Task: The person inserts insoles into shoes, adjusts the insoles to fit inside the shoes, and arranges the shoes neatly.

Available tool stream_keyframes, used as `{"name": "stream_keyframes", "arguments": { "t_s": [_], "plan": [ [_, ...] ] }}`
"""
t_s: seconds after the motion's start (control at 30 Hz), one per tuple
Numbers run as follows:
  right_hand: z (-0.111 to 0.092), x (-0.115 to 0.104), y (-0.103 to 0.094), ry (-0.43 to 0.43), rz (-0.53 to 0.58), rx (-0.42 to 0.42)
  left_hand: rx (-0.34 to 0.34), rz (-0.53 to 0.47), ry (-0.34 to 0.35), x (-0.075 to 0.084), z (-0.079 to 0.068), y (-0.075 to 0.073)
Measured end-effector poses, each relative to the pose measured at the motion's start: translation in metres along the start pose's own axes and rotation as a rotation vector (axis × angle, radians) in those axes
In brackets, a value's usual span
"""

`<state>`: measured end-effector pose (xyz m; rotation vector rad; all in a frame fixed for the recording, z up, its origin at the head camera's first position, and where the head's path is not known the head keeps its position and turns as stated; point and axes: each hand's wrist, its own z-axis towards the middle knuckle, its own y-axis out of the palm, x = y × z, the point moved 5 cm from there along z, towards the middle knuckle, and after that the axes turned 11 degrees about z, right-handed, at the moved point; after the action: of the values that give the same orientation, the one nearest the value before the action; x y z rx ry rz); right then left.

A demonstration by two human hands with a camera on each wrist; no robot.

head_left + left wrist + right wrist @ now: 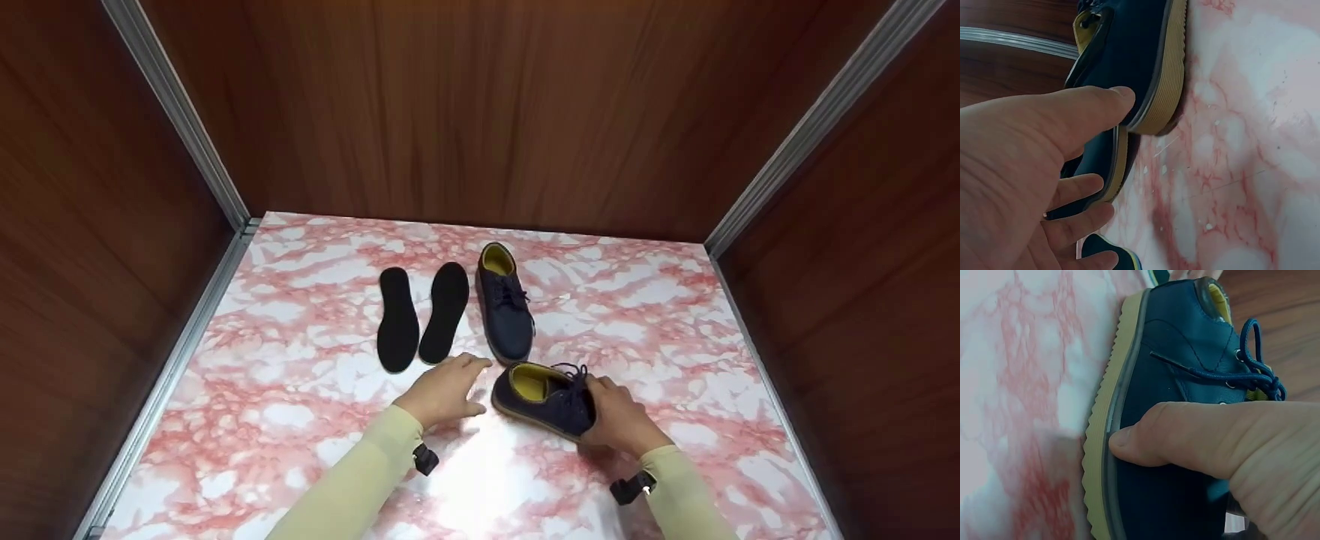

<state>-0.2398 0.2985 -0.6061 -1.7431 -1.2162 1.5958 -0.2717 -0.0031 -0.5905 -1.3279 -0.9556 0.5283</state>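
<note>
The right hand's (626,416) grip holds the toe half of a navy shoe (551,412), thumb along the side just above the tan sole; whether the sole touches the bench (660,292) I cannot tell. The left hand's (448,390) grip is wide and holds nothing, thumb and fingers spread near the heel but apart from it. The held shoe lies right of the middle, its heel toward the left edge. Just beyond that heel, a second shoe (504,311) points its toe at the near edge. Toward the left edge, two black insoles (398,319) lie side by side, wide ends opposed. Wood-grain panels (480,112) rise behind the far edge and at both sides.
</note>
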Motion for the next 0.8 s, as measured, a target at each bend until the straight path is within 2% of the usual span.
{"name": "stream_keyframes", "arguments": {
  "t_s": [0.33,0.67,0.8],
  "plan": [
    [0.006,-0.016,0.012,-0.011,-0.015,-0.024,-0.014,-0.033,-0.006,0.003,-0.002,0.005],
    [0.012,-0.037,0.022,-0.084,-0.024,-0.046,-0.009,-0.049,0.005,0.001,-0.003,0.009],
    [0.013,-0.039,0.024,-0.086,-0.022,-0.040,-0.009,-0.042,0.003,0.000,-0.004,0.009]
  ]
}}
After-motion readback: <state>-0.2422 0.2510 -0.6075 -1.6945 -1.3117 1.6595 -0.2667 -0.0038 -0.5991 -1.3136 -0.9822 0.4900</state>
